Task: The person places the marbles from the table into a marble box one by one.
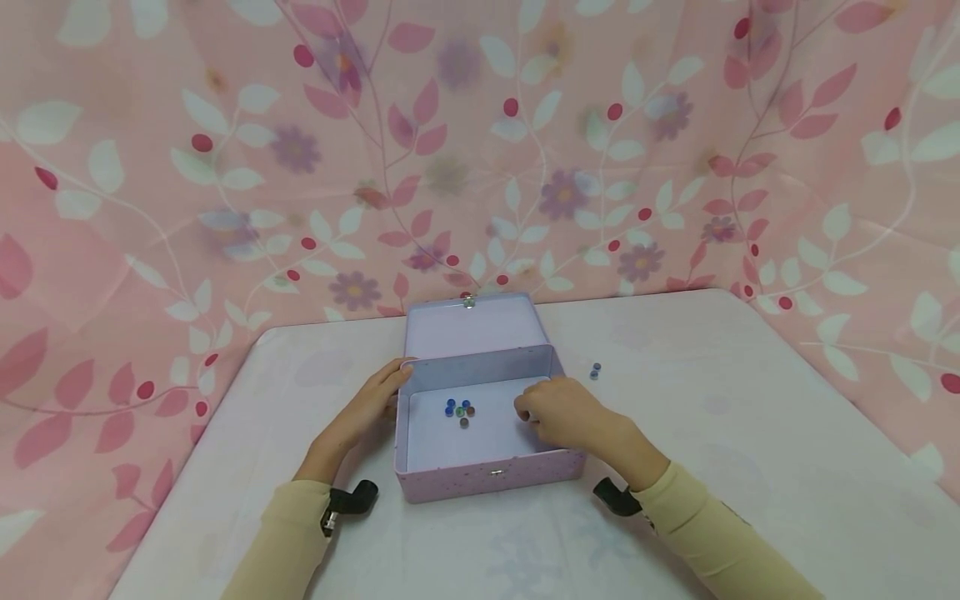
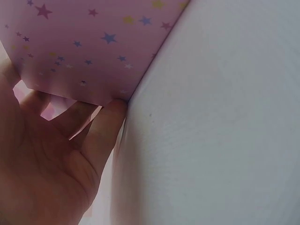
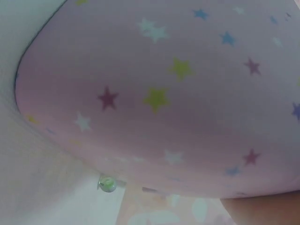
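Observation:
A lidded tin box [image 1: 450, 482], pink-purple with stars outside and pale lilac inside, stands with its lid [image 1: 472, 329] laid back. Several small marbles [image 1: 460, 412], blue, green and brown, lie clustered on its floor left of centre. My left hand [image 1: 372, 396] grips the box at its back left corner, fingers at the rim; the left wrist view shows a digit low against the starred wall [image 2: 89, 51]. Over the right part of the box hovers my right hand [image 1: 562, 412], fingers bent downward. Its fingertips are largely hidden, so anything between them cannot be made out.
Two marbles [image 1: 595, 375] lie on the white-covered table [image 1: 750, 467] right of the box. The right wrist view shows a greenish marble [image 3: 108, 183] beyond the box wall. A pink floral curtain [image 1: 480, 167] hangs behind the table.

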Available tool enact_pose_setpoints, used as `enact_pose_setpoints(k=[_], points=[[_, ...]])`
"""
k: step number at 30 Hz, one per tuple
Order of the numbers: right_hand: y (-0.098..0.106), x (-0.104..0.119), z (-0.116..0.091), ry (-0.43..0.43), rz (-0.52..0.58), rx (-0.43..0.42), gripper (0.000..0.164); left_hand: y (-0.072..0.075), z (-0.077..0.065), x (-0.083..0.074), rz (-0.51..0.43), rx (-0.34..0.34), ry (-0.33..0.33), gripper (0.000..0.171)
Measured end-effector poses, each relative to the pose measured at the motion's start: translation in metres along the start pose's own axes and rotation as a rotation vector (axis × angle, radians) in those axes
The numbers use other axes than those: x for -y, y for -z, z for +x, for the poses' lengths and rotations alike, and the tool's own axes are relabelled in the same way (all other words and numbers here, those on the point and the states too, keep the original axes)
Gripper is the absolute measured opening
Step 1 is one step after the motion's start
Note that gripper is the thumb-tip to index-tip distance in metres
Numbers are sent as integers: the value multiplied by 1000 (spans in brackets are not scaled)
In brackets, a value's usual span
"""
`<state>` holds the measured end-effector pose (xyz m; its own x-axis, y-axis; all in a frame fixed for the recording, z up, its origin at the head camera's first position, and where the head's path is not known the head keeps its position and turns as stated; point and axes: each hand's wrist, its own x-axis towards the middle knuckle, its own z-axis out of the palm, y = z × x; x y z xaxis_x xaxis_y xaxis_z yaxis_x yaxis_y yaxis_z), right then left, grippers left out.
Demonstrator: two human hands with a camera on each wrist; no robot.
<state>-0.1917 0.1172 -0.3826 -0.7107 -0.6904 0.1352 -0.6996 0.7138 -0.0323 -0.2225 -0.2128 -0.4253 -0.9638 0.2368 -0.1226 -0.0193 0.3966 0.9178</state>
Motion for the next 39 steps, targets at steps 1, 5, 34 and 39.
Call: enact_pose_setpoints(k=[1,5,34,39], points=[[0,0,1,-2,12,5,13,0,0,0,0,2,-5,67],[1,-2,2,-16,73,20,11,0,0,0,-16,7,-16,66],[32,-38,-6,-113,256,-204,13,0,-1,1,4,4,-16,64],[34,-44,-7,-135,233,-258,14,0,-1,1,16,4,-16,66]])
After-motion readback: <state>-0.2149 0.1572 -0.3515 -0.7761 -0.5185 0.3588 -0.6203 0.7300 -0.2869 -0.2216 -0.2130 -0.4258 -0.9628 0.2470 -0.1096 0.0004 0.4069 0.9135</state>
